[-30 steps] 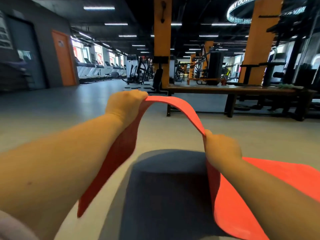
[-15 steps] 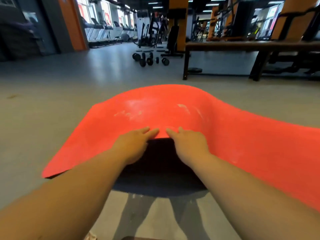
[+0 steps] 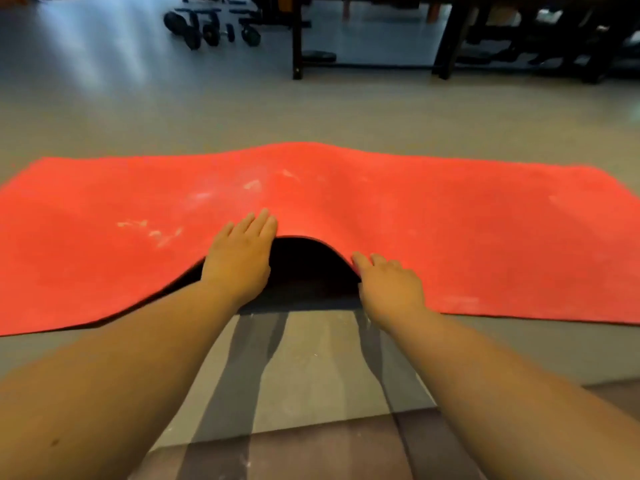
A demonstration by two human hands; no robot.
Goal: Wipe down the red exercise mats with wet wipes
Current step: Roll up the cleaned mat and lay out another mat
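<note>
From my remote seat I see the red mat spread sideways across the grey floor, both ends lying flat and reaching toward the left and right borders of the head view. Its middle is humped: the near edge rises in an arch, and the dark underside shows in the opening beneath it. Pale whitish smears mark the upper face left of the hump. The left grip, a bare hand, lies palm down on the mat at the arch's left foot, fingers straight and close together, pressing on the surface rather than clasping it. The right grip sits at the arch's right foot with its fingers bent and their tips touching the mat's edge; the thumb is hidden, so I cannot tell whether it pinches the edge or only rests there. Shadows of both forearms fall on the floor in front of the mat. Far behind, well apart from it, stand some dumbbells and the dark legs of a bench.
</note>
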